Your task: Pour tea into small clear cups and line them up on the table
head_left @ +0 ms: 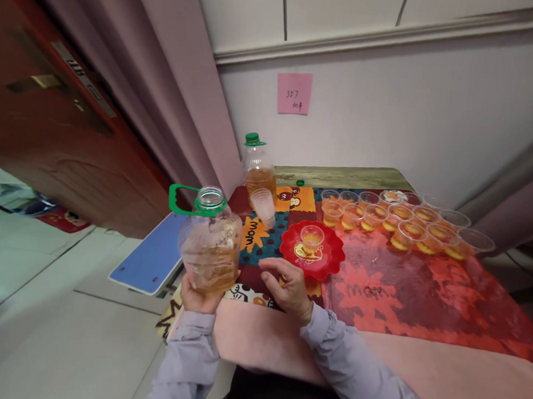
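**Paused at the pouring step**

My left hand [204, 299] is wrapped around the base of the uncapped bottle [212, 259], holding it upright by the worktop's [258, 331] left end. My right hand [287, 286] looks empty, fingers loosely curled, just beside the red plate [336, 252], where a cup [311, 239] holds some yellowish liquid. I judge I'm between pours; topping up would call for a slow, steady tilt over that cup.

Green jug handle [172, 198], amber liquid [212, 269], red plate [334, 246], multicoloured word-printed cloth [250, 234]
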Motion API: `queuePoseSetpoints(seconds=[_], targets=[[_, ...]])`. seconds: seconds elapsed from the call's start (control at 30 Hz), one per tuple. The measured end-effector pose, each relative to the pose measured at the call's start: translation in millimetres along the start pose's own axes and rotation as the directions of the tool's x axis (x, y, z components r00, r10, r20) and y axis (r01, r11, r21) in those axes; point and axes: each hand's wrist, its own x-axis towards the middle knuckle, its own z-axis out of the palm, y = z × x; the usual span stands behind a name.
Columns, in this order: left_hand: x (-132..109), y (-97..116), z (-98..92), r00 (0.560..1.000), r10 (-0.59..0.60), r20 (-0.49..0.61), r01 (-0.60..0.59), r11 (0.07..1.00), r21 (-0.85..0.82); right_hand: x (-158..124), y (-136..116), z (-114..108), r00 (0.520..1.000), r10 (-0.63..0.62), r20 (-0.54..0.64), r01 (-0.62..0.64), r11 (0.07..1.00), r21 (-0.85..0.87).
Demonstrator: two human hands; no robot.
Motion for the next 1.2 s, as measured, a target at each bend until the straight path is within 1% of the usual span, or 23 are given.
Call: queuePoseSetpoints(seconds=[0.07,0.1,0.17,0.23,0.27,0.33,0.37,0.43,0.5,0.57,0.63,0.73,0.8,0.9,1.0,1.1,1.2], targets=[[-1,1,0.2,1.0,-0.017,0.01,0.017,1.0,-0.006,4,-7,-11,0.999,0.048,-0.022,-0.048,0.998,-0.035],[-1,1,-0.6,0.999,-0.028,0.031,0.028,1.0,-0.006,8,-11,-21,0.998,0.06,-0.023,-0.061,0.996,-0.065],[0,1,-3.1,0.996,-0.046,0.079,0.047,0.999,-0.009,20,-21,-49,0.999,0.049,-0.019,-0.052,0.985,-0.163],[3,0,-5.4,0.994,-0.044,0.097,0.047,0.998,-0.033,36,-26,-83,0.999,0.005,-0.046,-0.019,0.944,-0.329],[4,0,-6.0,0.995,-0.04,0.096,0.045,0.998,-0.049,45,-27,-100,0.999,-0.009,-0.052,-0.014,0.902,-0.431],[6,0,-5.7,0.995,-0.045,0.093,0.051,0.997,-0.062,59,-23,-128,0.999,-0.036,-0.024,0.012,0.768,-0.64],[7,0,-4.7,0.994,-0.052,0.093,0.057,0.997,-0.059,65,-19,-138,0.999,-0.045,0.006,0.036,0.696,-0.717],[7,1,-1.8,0.993,-0.067,0.101,0.072,0.997,-0.038,72,-6,-149,0.996,-0.036,0.077,0.084,0.561,-0.824],[5,2,1.7,0.994,-0.056,0.089,0.059,0.998,-0.025,75,8,-150,0.991,0.01,0.132,0.113,0.45,-0.886],[3,2,4.5,0.997,-0.038,0.071,0.039,0.999,-0.013,76,19,-146,0.986,0.066,0.151,0.116,0.37,-0.922],[1,1,6.2,0.998,-0.028,0.058,0.028,1.0,0.002,78,25,-141,0.983,0.1,0.152,0.112,0.331,-0.937],[-2,1,8.7,0.999,-0.014,0.045,0.013,0.999,0.032,82,27,-135,0.981,0.11,0.157,0.114,0.324,-0.939],[-4,2,11.9,0.998,0.013,0.064,-0.018,0.997,0.08,85,26,-131,0.983,0.106,0.147,0.103,0.34,-0.935],[-8,3,19.2,0.993,0.053,0.105,-0.069,0.985,0.157,87,21,-127,0.985,0.089,0.146,0.099,0.398,-0.912],[-11,4,25.8,0.992,0.065,0.106,-0.084,0.98,0.182,87,13,-128,0.987,0.029,0.157,0.126,0.469,-0.874],[-12,5,28.9,0.993,0.059,0.103,-0.079,0.976,0.203,89,2,-142,0.994,-0.048,0.098,0.109,0.512,-0.852],[-13,5,29.7,0.991,0.07,0.11,-0.093,0.97,0.227,93,-8,-173,0.996,-0.09,0.01,0.054,0.503,-0.862]])
